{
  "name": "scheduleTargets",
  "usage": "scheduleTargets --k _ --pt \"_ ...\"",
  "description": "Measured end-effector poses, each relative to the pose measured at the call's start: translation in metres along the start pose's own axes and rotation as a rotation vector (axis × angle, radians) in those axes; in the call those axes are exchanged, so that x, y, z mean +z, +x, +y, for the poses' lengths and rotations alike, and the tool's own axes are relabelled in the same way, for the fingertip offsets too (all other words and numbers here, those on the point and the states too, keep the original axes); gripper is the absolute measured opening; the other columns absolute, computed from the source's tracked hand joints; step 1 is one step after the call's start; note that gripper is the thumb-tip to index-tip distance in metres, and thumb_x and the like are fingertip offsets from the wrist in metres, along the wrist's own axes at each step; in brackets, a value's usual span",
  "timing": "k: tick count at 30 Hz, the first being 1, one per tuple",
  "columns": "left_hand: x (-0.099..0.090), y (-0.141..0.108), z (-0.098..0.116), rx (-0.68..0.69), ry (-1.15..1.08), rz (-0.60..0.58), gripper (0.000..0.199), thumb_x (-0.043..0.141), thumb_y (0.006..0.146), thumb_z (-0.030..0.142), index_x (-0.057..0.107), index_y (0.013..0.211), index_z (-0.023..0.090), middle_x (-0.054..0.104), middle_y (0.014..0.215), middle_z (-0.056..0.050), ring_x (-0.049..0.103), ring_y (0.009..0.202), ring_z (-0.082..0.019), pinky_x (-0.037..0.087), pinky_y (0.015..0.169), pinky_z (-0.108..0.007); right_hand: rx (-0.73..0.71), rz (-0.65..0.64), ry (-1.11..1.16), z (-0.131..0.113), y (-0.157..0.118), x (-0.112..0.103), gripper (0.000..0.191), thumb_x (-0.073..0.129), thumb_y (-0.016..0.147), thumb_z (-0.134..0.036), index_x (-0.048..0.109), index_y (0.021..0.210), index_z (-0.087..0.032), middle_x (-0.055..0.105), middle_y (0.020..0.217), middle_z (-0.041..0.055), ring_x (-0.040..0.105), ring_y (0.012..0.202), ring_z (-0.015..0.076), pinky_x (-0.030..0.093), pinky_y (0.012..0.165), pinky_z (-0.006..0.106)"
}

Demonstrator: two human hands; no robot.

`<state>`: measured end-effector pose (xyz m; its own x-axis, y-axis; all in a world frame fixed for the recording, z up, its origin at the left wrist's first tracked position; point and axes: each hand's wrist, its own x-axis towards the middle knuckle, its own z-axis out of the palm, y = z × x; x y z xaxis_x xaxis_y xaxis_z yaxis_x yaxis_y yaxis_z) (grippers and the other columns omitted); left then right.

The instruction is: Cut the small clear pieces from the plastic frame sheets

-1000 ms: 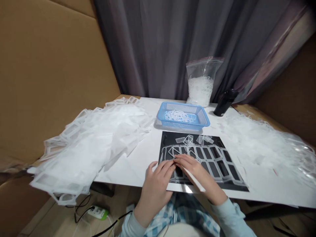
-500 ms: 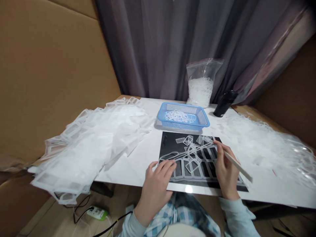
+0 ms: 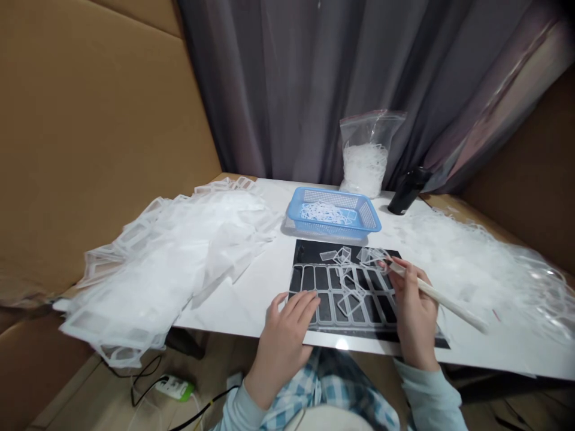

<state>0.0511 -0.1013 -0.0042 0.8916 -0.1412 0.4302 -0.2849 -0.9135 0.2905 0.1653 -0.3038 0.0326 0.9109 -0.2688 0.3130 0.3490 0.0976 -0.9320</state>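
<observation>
My left hand [image 3: 287, 329] rests with its fingers spread on the lower left of a translucent sheet of rectangular frames [image 3: 323, 305], which lies on a black mat [image 3: 306, 251]. My right hand [image 3: 415, 311] is closed round a pale, pen-like tool [image 3: 449, 302] at the right side of the mat. Small loose clear frames [image 3: 350, 302] lie over the middle of the sheet. More clear pieces [image 3: 371, 256] are near the tool's tip, by my right fingertips. Whether the tip touches them is unclear.
Behind the mat stands a blue basket [image 3: 332, 230] holding thin white frames. A zip bag [image 3: 366, 167] and a black bottle [image 3: 408, 191] are further back. Translucent sheets [image 3: 171, 257] pile up at left, clear scraps [image 3: 485, 257] at right.
The long strip that stretched across the sheet from my left hand to the tool no longer shows there. My right hand has shifted slightly right, and the tool lies flatter. My left hand is unmoved.
</observation>
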Motion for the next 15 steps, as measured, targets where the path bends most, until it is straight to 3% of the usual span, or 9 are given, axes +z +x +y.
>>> scheduleTargets --k 3,6,15 --pt "0.0003 -0.0021 -0.0001 0.012 0.001 0.024 0.058 0.052 0.079 0.01 0.048 0.136 0.021 0.053 0.14 -0.002 0.046 0.131 -0.019 0.019 0.115 -0.043 0.231 -0.059 0.306 0.0031 -0.0017 0.0035 0.03 0.068 0.088 -0.046 0.066 0.101 -0.019 0.069 0.109 0.0058 0.068 0.102 0.0222 0.048 0.102 0.04" --pt "0.0006 -0.0027 -0.0003 0.021 0.002 0.046 0.057 0.052 0.079 0.008 0.05 0.134 0.02 0.055 0.138 -0.004 0.048 0.13 -0.02 0.017 0.117 -0.043 0.333 -0.109 0.402 0.0061 -0.0014 0.0032 0.029 0.066 0.089 -0.045 0.065 0.104 -0.02 0.067 0.116 0.007 0.065 0.111 0.0224 0.047 0.104 0.039" --pt "0.0007 -0.0024 -0.0005 0.065 0.022 0.088 0.056 0.05 0.077 0.005 0.05 0.132 0.018 0.057 0.135 -0.007 0.05 0.127 -0.024 0.024 0.113 -0.048 0.23 -0.264 0.278 -0.0006 -0.0081 0.0001 0.028 0.048 0.1 -0.045 0.061 0.106 -0.021 0.064 0.123 0.01 0.063 0.113 0.0248 0.045 0.106 0.048"
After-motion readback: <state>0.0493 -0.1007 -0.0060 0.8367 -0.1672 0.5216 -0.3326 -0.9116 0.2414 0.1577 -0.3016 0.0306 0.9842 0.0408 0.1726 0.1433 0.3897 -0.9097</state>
